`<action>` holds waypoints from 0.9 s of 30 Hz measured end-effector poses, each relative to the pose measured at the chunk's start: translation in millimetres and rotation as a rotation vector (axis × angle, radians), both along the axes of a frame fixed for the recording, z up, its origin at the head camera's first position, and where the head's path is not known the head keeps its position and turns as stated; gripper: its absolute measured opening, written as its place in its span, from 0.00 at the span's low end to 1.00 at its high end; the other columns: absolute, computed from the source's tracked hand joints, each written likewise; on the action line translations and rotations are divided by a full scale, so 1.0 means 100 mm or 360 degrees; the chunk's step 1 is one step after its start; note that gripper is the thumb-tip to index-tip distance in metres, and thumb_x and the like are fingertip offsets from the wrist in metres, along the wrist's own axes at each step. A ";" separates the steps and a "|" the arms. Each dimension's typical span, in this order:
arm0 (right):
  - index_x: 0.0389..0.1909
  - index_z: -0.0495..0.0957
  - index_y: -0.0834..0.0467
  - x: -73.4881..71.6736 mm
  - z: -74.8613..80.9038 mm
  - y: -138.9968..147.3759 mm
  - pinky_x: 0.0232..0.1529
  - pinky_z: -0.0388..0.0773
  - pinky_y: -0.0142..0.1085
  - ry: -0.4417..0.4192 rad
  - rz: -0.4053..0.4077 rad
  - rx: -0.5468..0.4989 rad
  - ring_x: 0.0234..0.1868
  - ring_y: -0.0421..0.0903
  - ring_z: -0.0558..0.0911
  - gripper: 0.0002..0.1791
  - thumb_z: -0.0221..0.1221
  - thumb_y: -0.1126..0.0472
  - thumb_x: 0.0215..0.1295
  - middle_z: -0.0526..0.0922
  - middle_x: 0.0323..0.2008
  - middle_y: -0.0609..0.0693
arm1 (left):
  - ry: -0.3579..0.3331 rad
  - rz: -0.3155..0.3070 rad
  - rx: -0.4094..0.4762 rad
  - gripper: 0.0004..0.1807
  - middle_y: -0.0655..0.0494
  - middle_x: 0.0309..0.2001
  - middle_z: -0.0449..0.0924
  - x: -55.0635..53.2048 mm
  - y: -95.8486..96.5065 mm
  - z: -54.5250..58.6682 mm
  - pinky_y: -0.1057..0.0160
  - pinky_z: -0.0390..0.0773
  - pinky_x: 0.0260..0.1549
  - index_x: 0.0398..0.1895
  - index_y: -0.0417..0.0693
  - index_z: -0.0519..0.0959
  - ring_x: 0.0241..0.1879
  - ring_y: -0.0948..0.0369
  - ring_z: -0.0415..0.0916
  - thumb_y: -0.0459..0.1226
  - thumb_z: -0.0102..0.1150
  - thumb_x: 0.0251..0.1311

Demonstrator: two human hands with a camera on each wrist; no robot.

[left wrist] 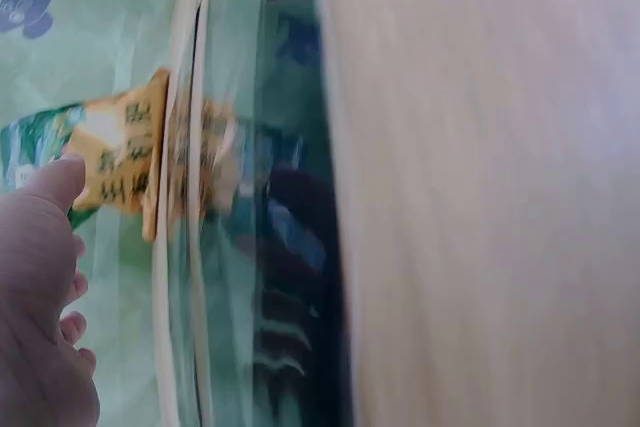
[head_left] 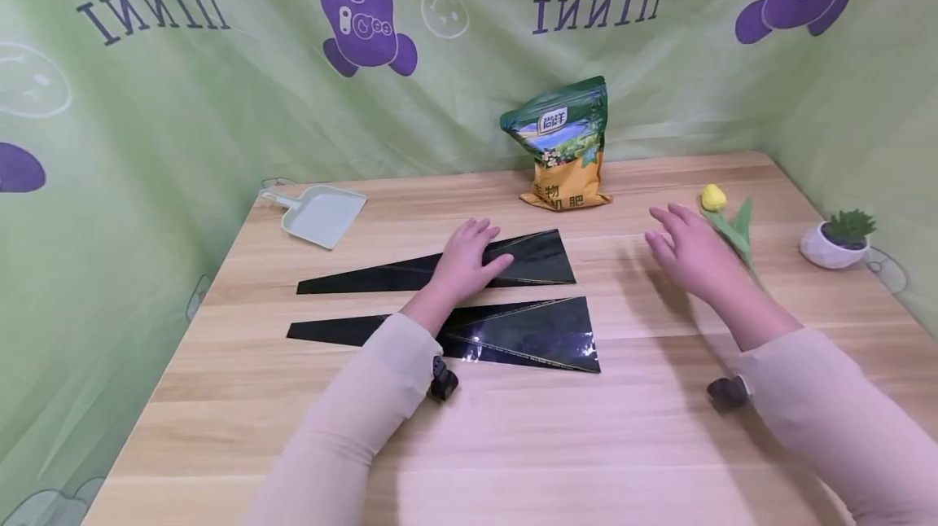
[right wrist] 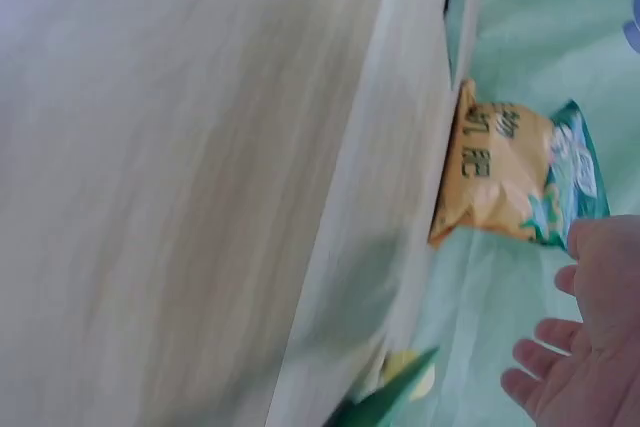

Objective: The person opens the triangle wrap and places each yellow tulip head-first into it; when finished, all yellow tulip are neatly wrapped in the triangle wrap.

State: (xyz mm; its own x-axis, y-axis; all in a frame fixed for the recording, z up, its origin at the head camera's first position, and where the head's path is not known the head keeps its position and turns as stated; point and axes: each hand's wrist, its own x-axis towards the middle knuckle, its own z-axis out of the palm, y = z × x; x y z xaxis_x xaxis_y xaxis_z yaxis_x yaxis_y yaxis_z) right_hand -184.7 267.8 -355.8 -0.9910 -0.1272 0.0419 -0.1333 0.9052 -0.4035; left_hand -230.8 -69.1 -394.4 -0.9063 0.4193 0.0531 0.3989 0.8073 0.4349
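Observation:
Two glossy black tapered sleeves lie flat side by side on the table, a far one (head_left: pixel 538 259) and a near one (head_left: pixel 545 335), wide ends to the right. Over the far sleeve is my left hand (head_left: pixel 466 259), fingers loosely extended, holding nothing; in the left wrist view it appears raised above the surface. My right hand (head_left: pixel 692 253) hovers to the right of the sleeves with relaxed fingers and nothing in them. Close beside it lies a yellow tulip (head_left: pixel 713 198) with green leaves, its stem partly hidden behind the forearm. The right wrist view shows that hand (right wrist: pixel 595 322) with spread fingers.
A green and orange bag (head_left: pixel 564 147) stands at the table's back edge. At the back left lies a pale dustpan (head_left: pixel 326 215). A small potted plant (head_left: pixel 835 245) stands near the right edge. Green printed curtains (head_left: pixel 469 103) rise behind the wooden table (head_left: pixel 550 444).

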 end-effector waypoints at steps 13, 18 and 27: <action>0.64 0.63 0.76 0.18 -0.12 0.65 0.49 0.74 0.59 -0.0166 -0.0195 -0.0248 0.52 0.69 0.74 0.25 0.41 0.59 0.78 0.71 0.55 0.78 | -0.0110 -0.0006 0.0192 0.24 0.51 0.68 0.71 -0.14 0.43 -0.19 0.57 0.61 0.72 0.64 0.48 0.75 0.71 0.54 0.61 0.48 0.55 0.69; 0.64 0.62 0.76 0.21 -0.16 0.81 0.48 0.77 0.57 -0.0378 -0.0245 -0.0217 0.51 0.70 0.76 0.30 0.44 0.53 0.77 0.72 0.53 0.79 | -0.0099 0.0004 0.0234 0.22 0.51 0.67 0.72 -0.17 0.48 -0.23 0.57 0.62 0.72 0.62 0.47 0.77 0.71 0.53 0.62 0.47 0.55 0.69; 0.64 0.63 0.74 0.23 -0.28 0.90 0.46 0.75 0.54 -0.0577 -0.0255 -0.0177 0.51 0.68 0.75 0.35 0.52 0.47 0.72 0.73 0.52 0.77 | -0.0048 0.0030 0.0226 0.20 0.51 0.63 0.77 -0.16 0.51 -0.33 0.57 0.64 0.70 0.58 0.46 0.80 0.68 0.53 0.67 0.45 0.56 0.69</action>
